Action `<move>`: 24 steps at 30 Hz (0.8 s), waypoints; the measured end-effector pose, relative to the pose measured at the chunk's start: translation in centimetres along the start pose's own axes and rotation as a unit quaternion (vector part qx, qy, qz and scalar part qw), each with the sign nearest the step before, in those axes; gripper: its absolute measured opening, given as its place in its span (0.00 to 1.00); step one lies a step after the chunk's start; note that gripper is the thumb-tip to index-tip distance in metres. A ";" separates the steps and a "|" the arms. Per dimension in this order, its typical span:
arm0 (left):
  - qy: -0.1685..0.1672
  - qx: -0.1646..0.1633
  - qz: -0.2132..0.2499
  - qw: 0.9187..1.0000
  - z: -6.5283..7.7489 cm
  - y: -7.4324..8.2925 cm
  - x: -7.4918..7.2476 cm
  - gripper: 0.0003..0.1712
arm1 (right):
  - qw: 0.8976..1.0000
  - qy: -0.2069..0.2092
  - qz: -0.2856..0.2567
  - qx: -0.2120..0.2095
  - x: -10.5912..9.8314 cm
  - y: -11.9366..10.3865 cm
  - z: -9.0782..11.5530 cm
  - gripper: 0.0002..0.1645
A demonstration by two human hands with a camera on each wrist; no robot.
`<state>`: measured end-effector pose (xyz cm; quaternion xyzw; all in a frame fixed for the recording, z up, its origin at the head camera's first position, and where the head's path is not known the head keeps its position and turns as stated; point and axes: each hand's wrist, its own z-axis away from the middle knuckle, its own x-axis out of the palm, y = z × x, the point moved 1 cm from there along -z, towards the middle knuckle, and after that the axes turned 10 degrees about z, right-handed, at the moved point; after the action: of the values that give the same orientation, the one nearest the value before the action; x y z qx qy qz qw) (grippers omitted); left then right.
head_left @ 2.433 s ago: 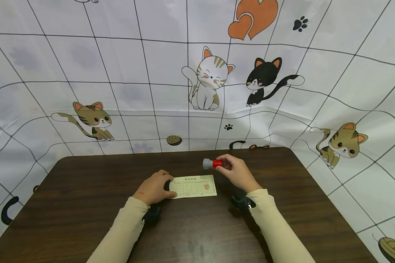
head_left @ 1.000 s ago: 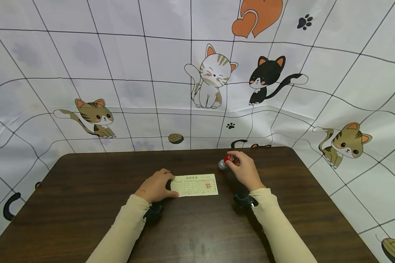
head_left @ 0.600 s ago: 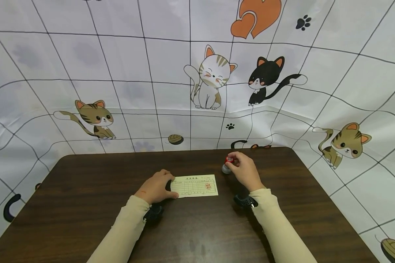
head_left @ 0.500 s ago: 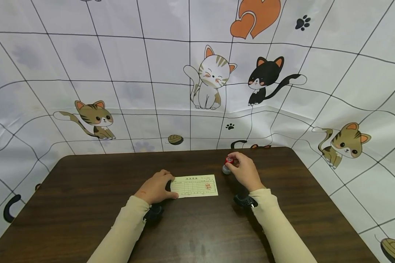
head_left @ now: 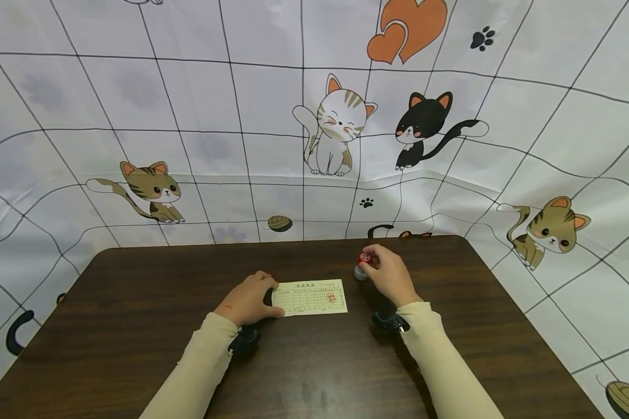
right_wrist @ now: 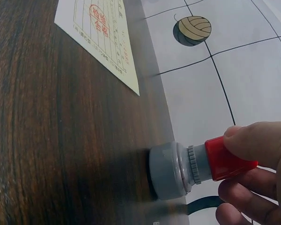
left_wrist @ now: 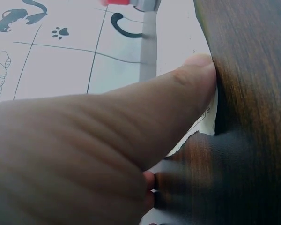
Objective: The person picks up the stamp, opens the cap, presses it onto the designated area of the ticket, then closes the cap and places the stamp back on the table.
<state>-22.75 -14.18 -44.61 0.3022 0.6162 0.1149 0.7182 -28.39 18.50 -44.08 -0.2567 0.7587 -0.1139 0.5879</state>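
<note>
My right hand (head_left: 391, 278) pinches the red top of a grey and red stamp (head_left: 360, 272) between thumb and fingers. The stamp stands nearly upright to the right of the paper slip, its grey end down at the tabletop. In the right wrist view the grey base of the stamp (right_wrist: 171, 171) meets or almost meets the wood. A pale yellow printed slip (head_left: 309, 298), bearing a red round mark near its right side, lies flat on the table. My left hand (head_left: 247, 299) rests on the slip's left end. In the left wrist view its straight thumb (left_wrist: 196, 75) presses the slip's edge.
A dark brown wooden table (head_left: 304, 372) spans the lower view. Behind it hangs a white curtain (head_left: 215, 151) printed with grid lines, cats and hearts. Each wrist carries a dark strap, such as the right strap (head_left: 389, 321).
The stamp, first held sideways with its grey end pointing left, has moved right and turned until that end faces down at the table. My left hand and the slip stay in place.
</note>
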 end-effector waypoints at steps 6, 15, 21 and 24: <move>0.000 0.002 0.004 1.000 0.0 0.0 0.1 0.38 | 1.000 -0.010 0.008 0.006 0.0 0.1 0.1 0.20; 0.003 -0.002 0.011 1.000 0.1 0.1 0.3 0.38 | 1.000 -0.008 -0.011 0.006 -0.1 0.4 0.4 0.19; 0.004 -0.006 0.016 1.000 0.0 0.2 0.0 0.40 | 1.000 -0.024 -0.012 0.012 -0.1 0.5 0.2 0.22; 0.004 -0.005 0.016 1.000 0.0 0.1 -0.1 0.40 | 0.999 -0.030 -0.015 0.014 -0.1 0.6 0.1 0.26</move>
<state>-22.74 -14.15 -44.43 0.3075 0.6134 0.1307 0.7156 -28.47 19.05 -44.34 -0.2637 0.7352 -0.1256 0.6117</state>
